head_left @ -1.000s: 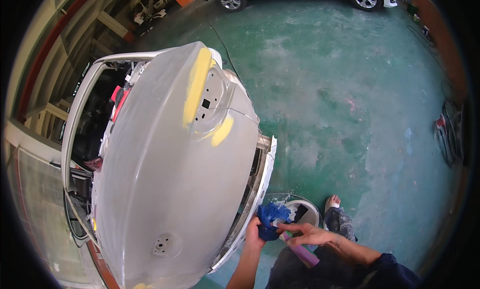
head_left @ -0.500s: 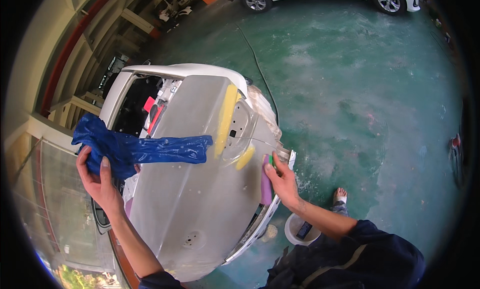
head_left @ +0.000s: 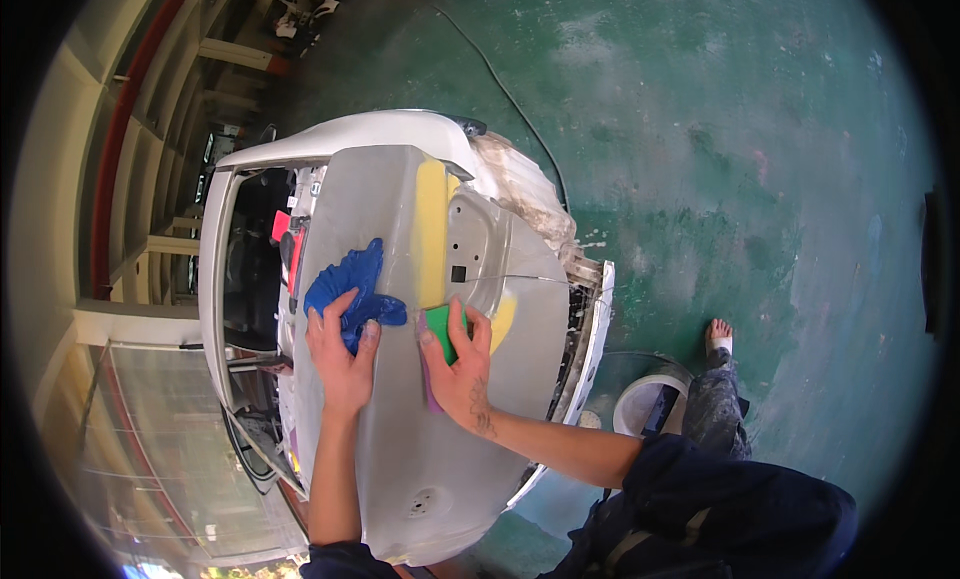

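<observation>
Bunched up against the grey trunk lid (head_left: pixel 400 459) is a wet blue cloth (head_left: pixel 350 279), with the fingers of my left hand (head_left: pixel 343 374) closed on it. Just to its right, my right hand (head_left: pixel 465 379) grips a green sanding block (head_left: pixel 440 329) with a purple sheet (head_left: pixel 432 391) along its left side. The block lies at the lid's surface, beside the lower end of a long yellow filler patch (head_left: pixel 431 229). A smaller yellow patch (head_left: pixel 503 324) shows right of my right fingers. The block's underside is hidden.
The lid is on a white car body (head_left: pixel 400 129) with an exposed bumper area (head_left: pixel 590 329). A white bucket (head_left: pixel 640 404) with a dark object inside stands on the green floor near a bare foot (head_left: pixel 718 331). A dark hose (head_left: pixel 510 94) runs across the floor.
My left hand has moved right and down onto the lid; the cloth's long hanging strip is now bunched up. My right hand has brought the block left, from the lid's edge to its middle.
</observation>
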Motion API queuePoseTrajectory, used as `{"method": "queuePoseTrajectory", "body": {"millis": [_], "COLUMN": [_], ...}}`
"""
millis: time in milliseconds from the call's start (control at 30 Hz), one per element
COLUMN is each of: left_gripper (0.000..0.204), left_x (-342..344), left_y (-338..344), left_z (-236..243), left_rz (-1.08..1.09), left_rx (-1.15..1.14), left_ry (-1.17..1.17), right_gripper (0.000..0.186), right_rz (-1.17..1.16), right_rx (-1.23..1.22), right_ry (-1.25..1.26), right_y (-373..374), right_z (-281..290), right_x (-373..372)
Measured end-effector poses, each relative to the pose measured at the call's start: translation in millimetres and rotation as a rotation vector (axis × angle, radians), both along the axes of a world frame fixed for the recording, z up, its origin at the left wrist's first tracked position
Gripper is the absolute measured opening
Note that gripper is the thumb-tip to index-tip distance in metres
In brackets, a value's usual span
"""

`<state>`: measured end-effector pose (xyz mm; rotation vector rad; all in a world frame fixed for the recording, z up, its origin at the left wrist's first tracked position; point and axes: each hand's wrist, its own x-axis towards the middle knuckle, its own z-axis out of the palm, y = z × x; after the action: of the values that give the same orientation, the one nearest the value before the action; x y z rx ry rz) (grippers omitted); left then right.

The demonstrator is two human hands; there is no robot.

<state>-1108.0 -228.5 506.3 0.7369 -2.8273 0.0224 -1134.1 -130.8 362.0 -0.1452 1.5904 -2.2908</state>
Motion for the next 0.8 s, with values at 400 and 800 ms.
{"method": "queuePoseTrajectory", "body": {"millis": [400, 800], "left_gripper": [0.045, 0.071], "left_x": [-6, -24], "left_y": [-2, 34], "left_z": [-10, 11], "left_rz": [-0.081, 0.012], "left_rx": [-0.092, -0.271], "left_ry": [0.057, -0.113], "right_gripper": [0.062, 0.06], "right_rz": [-0.114, -0.084], "right_rx": [0.013, 0.047], "right_ry": [0.004, 0.028], "right_y": [-47, -57], "right_z": [-1, 1], "right_x": [-100, -149]}}
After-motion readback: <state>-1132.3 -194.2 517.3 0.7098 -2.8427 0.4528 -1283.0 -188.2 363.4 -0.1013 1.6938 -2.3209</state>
